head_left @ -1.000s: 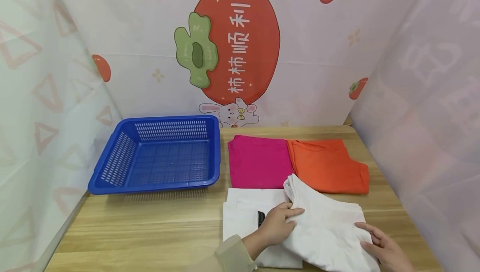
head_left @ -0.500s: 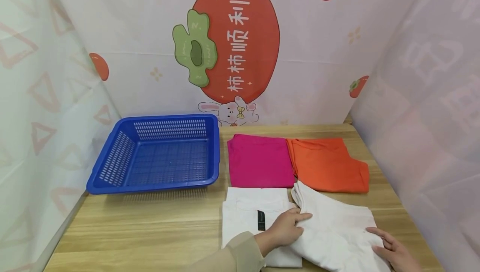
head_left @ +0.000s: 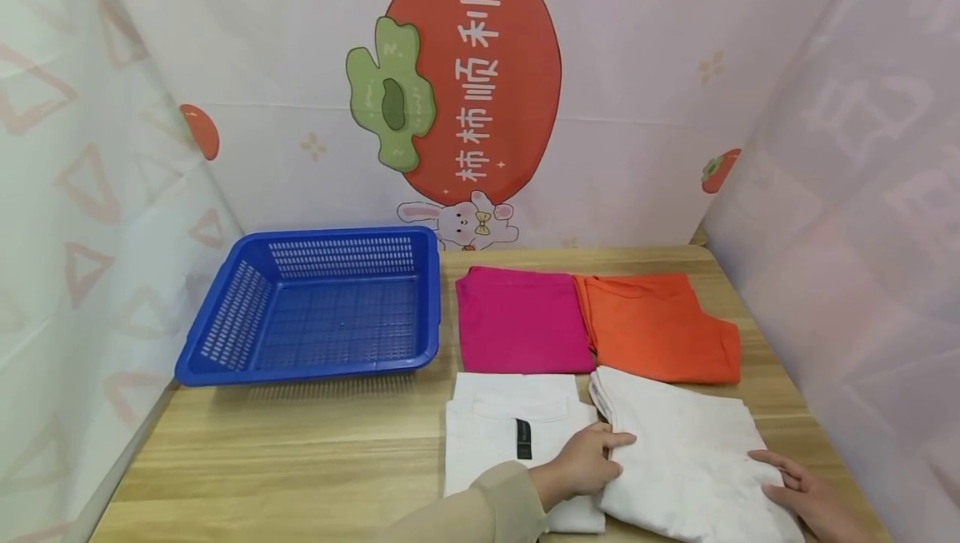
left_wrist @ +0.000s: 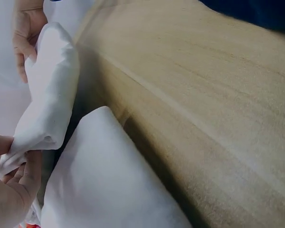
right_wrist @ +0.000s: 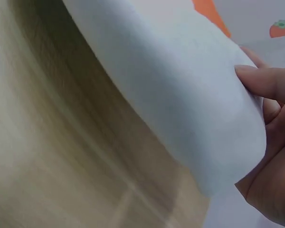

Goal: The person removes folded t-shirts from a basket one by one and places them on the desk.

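A folded white garment (head_left: 690, 460) lies between both hands at the front right of the table. My left hand (head_left: 588, 461) pinches its left edge, thumb on one face and fingers on the other, as the left wrist view shows. The right edge is gripped by my right hand (right_wrist: 270, 128), whose thumb presses the top while the other fingers go underneath. Left of it lies a folded white shirt (head_left: 487, 443) with a black neck label (head_left: 523, 439); my left forearm crosses its lower part. In the left wrist view the garment's near side (left_wrist: 47, 99) stands above the tabletop.
A folded magenta garment (head_left: 521, 322) and a folded orange garment (head_left: 660, 326) lie side by side behind the white ones. A blue plastic basket (head_left: 341, 326) stands at the back left. Printed cloth curtains (head_left: 600, 68) enclose the wooden table (head_left: 300, 460) at the back and sides.
Both hands have carried the white garment a little to the right, off part of the white shirt. The shirt's label now shows fully. The basket and coloured garments stay put.
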`<state>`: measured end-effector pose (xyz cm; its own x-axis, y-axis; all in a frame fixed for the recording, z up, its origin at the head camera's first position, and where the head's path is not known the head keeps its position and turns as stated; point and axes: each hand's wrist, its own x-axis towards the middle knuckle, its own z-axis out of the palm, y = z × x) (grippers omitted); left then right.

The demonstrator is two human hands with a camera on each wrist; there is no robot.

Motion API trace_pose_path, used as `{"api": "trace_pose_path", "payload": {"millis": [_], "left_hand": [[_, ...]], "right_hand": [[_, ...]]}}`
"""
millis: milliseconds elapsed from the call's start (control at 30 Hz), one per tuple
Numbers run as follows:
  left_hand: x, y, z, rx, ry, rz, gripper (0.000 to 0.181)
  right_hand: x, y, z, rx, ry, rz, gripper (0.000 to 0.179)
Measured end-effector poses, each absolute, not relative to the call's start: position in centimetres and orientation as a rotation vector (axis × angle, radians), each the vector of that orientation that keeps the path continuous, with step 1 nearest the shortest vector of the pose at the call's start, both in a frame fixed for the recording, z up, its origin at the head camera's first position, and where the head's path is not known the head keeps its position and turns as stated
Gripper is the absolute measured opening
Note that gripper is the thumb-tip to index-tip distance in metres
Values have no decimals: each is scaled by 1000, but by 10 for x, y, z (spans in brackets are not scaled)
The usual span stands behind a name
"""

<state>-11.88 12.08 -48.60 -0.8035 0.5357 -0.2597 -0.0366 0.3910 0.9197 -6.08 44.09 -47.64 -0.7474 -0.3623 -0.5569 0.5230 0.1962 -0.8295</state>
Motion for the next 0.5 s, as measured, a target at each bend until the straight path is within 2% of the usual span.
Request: {"api": "trace_pose_path", "payload": {"millis": [133, 367, 500], "left_hand": [[-118, 124, -492, 388, 2148, 1426, 48], [-119, 126, -496, 321, 2148, 1446, 48], [-119, 125, -498, 275, 2119, 1430, 48]], "right_hand": [[-62, 446, -483, 194, 1787, -1622, 34], [-64, 448, -494, 85, 1569, -1801, 41], [-62, 446, -500, 166, 1669, -1756, 38]]}}
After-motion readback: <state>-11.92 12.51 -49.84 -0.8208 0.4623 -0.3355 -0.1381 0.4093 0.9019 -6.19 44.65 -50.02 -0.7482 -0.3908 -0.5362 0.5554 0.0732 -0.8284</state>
